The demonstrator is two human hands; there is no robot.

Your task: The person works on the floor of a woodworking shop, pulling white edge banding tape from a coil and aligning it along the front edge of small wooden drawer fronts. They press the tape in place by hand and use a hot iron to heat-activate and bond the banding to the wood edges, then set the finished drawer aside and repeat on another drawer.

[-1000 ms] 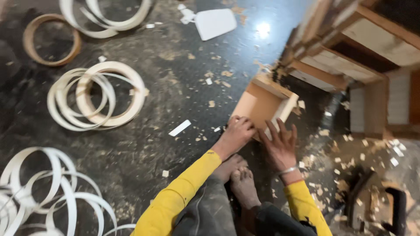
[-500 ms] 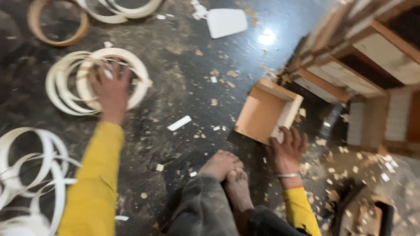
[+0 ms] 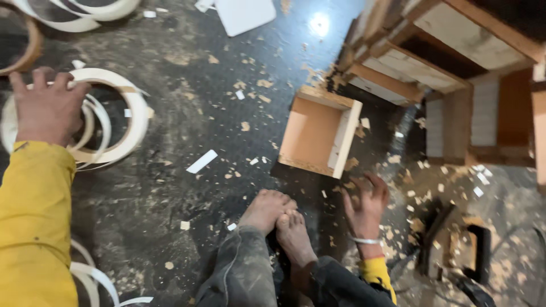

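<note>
My left hand [image 3: 46, 108], in a yellow sleeve, reaches out to the left and rests with spread fingers on a coil of white edge banding [image 3: 122, 116] lying on the dark floor. My right hand [image 3: 365, 202] is pressed flat on the floor among wood chips, fingers apart, just below a small open wooden box [image 3: 319, 132]. It wears a thin bracelet at the wrist. My bare feet [image 3: 281, 219] sit crossed between the two arms.
More white coils lie at the top left [image 3: 85, 14] and bottom left [image 3: 96, 278], with a brown coil [image 3: 23, 54] at the left edge. Wooden furniture frames [image 3: 443, 62] stand at the upper right. A white strip [image 3: 202, 161] and a white panel [image 3: 244, 14] lie on the floor.
My left hand left the wooden box and swung far left onto the white coil. My right hand slid down off the box to the floor.
</note>
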